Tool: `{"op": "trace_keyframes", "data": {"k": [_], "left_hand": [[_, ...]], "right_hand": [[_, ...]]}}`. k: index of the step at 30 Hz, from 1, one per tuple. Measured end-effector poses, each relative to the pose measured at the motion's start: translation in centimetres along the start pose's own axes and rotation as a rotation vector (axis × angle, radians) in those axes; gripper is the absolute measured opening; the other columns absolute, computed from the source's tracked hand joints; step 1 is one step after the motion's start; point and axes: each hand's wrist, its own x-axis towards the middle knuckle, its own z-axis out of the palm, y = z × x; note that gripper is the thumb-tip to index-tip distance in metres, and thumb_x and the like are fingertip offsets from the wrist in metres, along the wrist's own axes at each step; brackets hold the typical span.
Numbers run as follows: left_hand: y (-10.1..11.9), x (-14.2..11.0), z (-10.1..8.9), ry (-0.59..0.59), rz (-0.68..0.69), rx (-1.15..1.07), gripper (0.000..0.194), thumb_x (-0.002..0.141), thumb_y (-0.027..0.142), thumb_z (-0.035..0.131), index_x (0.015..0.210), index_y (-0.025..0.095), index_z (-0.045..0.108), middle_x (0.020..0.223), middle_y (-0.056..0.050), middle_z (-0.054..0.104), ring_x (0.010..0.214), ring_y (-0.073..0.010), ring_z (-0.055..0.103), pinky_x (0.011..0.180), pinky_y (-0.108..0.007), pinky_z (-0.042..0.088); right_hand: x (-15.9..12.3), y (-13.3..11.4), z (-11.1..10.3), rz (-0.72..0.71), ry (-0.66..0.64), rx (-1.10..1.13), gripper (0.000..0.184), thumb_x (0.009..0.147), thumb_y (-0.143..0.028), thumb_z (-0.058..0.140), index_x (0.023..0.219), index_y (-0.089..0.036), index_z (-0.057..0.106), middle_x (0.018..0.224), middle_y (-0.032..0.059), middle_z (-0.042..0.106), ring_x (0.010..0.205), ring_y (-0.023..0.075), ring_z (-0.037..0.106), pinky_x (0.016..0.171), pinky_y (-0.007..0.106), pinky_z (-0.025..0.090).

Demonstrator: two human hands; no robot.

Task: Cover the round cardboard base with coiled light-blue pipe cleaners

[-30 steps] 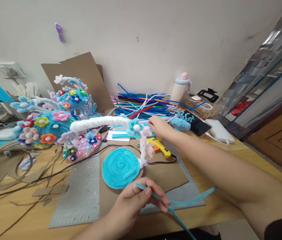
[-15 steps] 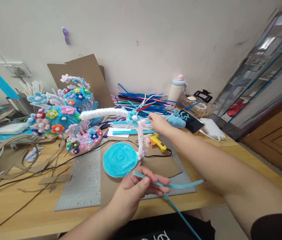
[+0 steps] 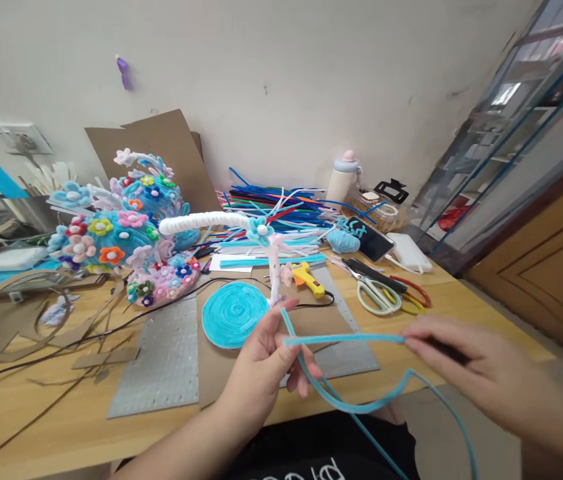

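Disc [image 3: 236, 313] coiled on cardboard [image 3: 208, 370]; stems [image 3: 356, 338] loose.
Left hand [image 3: 264, 363] pinches crossed stems near disc; right hand [image 3: 486, 373] clamps one stem's end in its fingertips. Disc face looks filled; held stems look unattached.

A straight light-blue fuzzy stem [image 3: 351, 338] stretches nearly level between the hands, right end pinched in the right hand [image 3: 468, 357]; a curved stem [image 3: 361, 407], same blue, passes through the left hand [image 3: 264, 363], sags, then kinks downward; another strand [image 3: 376, 443] slants below.
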Motion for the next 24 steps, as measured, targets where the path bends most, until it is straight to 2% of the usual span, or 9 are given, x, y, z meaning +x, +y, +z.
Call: {"op": "trace_keyframes", "data": {"k": [3, 5, 10, 12, 14, 18, 20, 22, 24], "left_hand": [[-0.3, -0.4, 0.3, -0.016, 0.010, -0.022, 0.038, 0.084, 0.040, 0.064, 0.111, 0.017, 0.053, 0.064, -0.001, 0.068, 0.042, -0.0071, 0.055, 0.045, -0.018, 0.034], [-0.5, -0.6, 0.4, -0.010, 0.015, -0.028, 0.027, 0.084, 0.039, 0.064, 0.097, 0.016, 0.057, 0.064, -0.001, 0.068, 0.043, -0.0071, 0.055, 0.045, -0.018, 0.035], [-0.9, -0.8, 1.3, -0.036, -0.001, 0.034, 0.023, 0.084, 0.038, 0.063, 0.084, 0.015, 0.058, 0.065, -0.002, 0.068, 0.044, -0.0082, 0.055, 0.046, -0.019, 0.038], [-1.0, -0.8, 1.8, -0.086, -0.034, 0.074, 0.025, 0.084, 0.039, 0.063, 0.085, 0.015, 0.058, 0.065, -0.003, 0.067, 0.045, -0.0084, 0.055, 0.047, -0.020, 0.039], [-0.9, -0.8, 2.1, -0.120, -0.057, 0.105, 0.028, 0.084, 0.042, 0.063, 0.092, 0.015, 0.058, 0.066, -0.002, 0.066, 0.045, -0.0090, 0.054, 0.047, -0.021, 0.040], [-0.1, -0.9, 2.2, 0.004, 0.014, 0.205, 0.034, 0.090, 0.045, 0.052, 0.112, 0.019, 0.056, 0.061, 0.002, 0.061, 0.043, -0.0077, 0.047, 0.046, -0.020, 0.033], [0.5, -0.8, 2.0, 0.077, 0.103, 0.293, 0.030, 0.092, 0.043, 0.049, 0.100, 0.018, 0.064, 0.061, 0.001, 0.060, 0.050, -0.0090, 0.048, 0.051, -0.022, 0.035], [1.1, -0.7, 2.0, 0.106, 0.205, 0.390, 0.027, 0.090, 0.040, 0.054, 0.084, 0.018, 0.069, 0.072, -0.002, 0.063, 0.068, -0.0131, 0.055, 0.065, -0.024, 0.041], [1.4, -0.6, 2.0, 0.137, 0.268, 0.402, 0.019, 0.086, 0.035, 0.060, 0.086, 0.020, 0.071, 0.081, -0.003, 0.065, 0.080, -0.0156, 0.057, 0.074, -0.026, 0.042]], "right_hand": [[-2.1, 0.1, 1.1, 0.047, -0.119, 0.050, 0.014, 0.088, -0.026, 0.051, 0.082, -0.032, 0.061, 0.071, 0.0000, 0.068, 0.060, 0.0203, 0.066, 0.045, 0.026, 0.055], [-2.6, 0.0, 1.6, 0.125, -0.168, 0.078, 0.018, 0.090, -0.027, 0.047, 0.078, -0.032, 0.060, 0.069, 0.0008, 0.067, 0.060, 0.0219, 0.065, 0.046, 0.029, 0.055], [-1.9, -2.5, 2.3, 0.286, -0.231, 0.242, 0.015, 0.091, -0.034, 0.048, 0.097, -0.029, 0.061, 0.090, 0.0028, 0.070, 0.080, 0.0233, 0.068, 0.062, 0.033, 0.059], [-1.3, -4.0, 2.7, 0.273, -0.247, 0.338, 0.019, 0.091, -0.033, 0.049, 0.105, -0.027, 0.061, 0.097, 0.0030, 0.070, 0.087, 0.0210, 0.067, 0.070, 0.032, 0.057], [-0.4, -5.1, 3.1, 0.207, -0.260, 0.407, 0.017, 0.093, -0.030, 0.048, 0.100, -0.026, 0.063, 0.095, 0.0016, 0.069, 0.088, 0.0180, 0.065, 0.075, 0.029, 0.054], [1.4, -6.1, 3.3, 0.189, -0.161, 0.381, 0.018, 0.093, -0.028, 0.046, 0.088, -0.024, 0.062, 0.081, -0.0005, 0.067, 0.076, 0.0152, 0.062, 0.065, 0.026, 0.049], [2.1, -6.2, 3.2, 0.213, -0.093, 0.362, 0.016, 0.092, -0.027, 0.046, 0.085, -0.023, 0.060, 0.075, -0.0012, 0.064, 0.067, 0.0144, 0.059, 0.057, 0.024, 0.045], [2.8, -6.5, 3.0, 0.210, -0.042, 0.348, 0.014, 0.090, -0.024, 0.047, 0.081, -0.022, 0.058, 0.068, -0.0025, 0.060, 0.060, 0.0130, 0.056, 0.051, 0.023, 0.042], [3.3, -6.7, 2.8, 0.191, 0.002, 0.325, 0.013, 0.087, -0.019, 0.048, 0.077, -0.022, 0.057, 0.066, -0.0033, 0.058, 0.058, 0.0121, 0.054, 0.049, 0.022, 0.040]]}}
